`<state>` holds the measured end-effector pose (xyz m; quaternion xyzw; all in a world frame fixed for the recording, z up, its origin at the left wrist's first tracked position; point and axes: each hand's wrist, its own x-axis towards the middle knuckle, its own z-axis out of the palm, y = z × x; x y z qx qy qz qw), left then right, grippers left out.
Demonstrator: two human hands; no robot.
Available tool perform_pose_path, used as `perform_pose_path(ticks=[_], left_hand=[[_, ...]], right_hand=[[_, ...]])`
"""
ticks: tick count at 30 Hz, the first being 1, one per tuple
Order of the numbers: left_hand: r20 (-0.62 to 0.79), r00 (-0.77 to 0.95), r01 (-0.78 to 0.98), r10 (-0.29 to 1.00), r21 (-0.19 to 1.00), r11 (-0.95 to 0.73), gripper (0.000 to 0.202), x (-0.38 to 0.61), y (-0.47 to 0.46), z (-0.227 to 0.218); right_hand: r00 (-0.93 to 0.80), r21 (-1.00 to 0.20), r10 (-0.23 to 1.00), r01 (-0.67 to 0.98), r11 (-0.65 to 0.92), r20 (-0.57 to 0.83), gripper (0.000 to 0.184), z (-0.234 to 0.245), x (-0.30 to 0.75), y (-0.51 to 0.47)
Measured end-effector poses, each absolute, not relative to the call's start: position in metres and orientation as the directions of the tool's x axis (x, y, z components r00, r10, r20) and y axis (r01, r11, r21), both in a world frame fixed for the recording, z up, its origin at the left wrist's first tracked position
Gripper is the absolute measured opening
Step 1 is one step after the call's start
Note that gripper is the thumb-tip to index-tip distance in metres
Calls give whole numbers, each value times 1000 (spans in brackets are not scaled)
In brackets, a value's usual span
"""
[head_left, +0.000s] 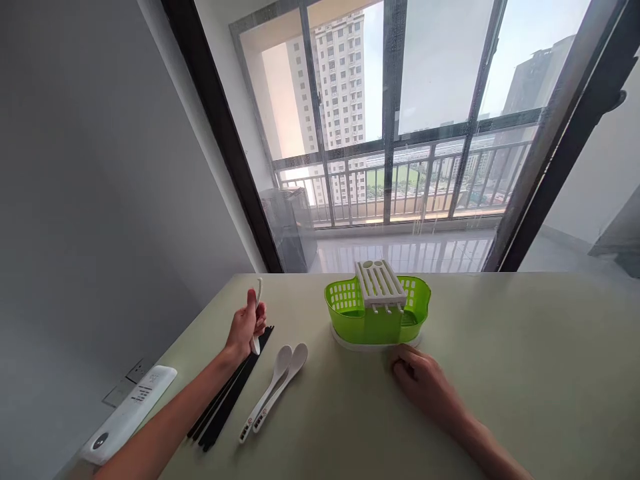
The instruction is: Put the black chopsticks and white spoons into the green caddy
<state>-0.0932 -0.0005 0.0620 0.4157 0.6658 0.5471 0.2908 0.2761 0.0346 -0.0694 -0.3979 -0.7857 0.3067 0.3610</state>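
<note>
My left hand [246, 325] is closed around a white spoon [258, 297], held upright above the table's left side. Under that hand lie several black chopsticks [231, 390] in a bundle. Two white spoons [276, 388] rest side by side to their right, bowls pointing away from me. A green plastic cutlery holder [350, 319] with a white slotted top stands at the table's middle. My right hand [423, 385] rests on the table just in front of the holder's base, fingers curled, holding nothing I can see.
The pale table [525, 373] reaches to a large glass door with a balcony behind. A white remote control [129, 413] lies at the table's left edge, by a wall socket. A grey wall stands on the left.
</note>
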Motion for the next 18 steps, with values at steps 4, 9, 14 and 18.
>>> perform_pose_path(ticks=[4,9,14,18], left_hand=[[16,-592,72,806,997,33,73,-98,0,59],[29,-626,25,779,1000,-17,69,-101,-5,62],[95,-617,81,781,995,-57,65,-97,-15,75],[135,-592,176,795,984,-36,56,-96,-28,80]], right_hand=[[-421,-774,849,402,489,319,24,-71,276,35],[-428,-775,850,405,484,307,24,-73,277,36],[-429,-773,849,406,487,309,24,-71,278,35],[-435,-778,842,388,494,319,25,-70,278,35]])
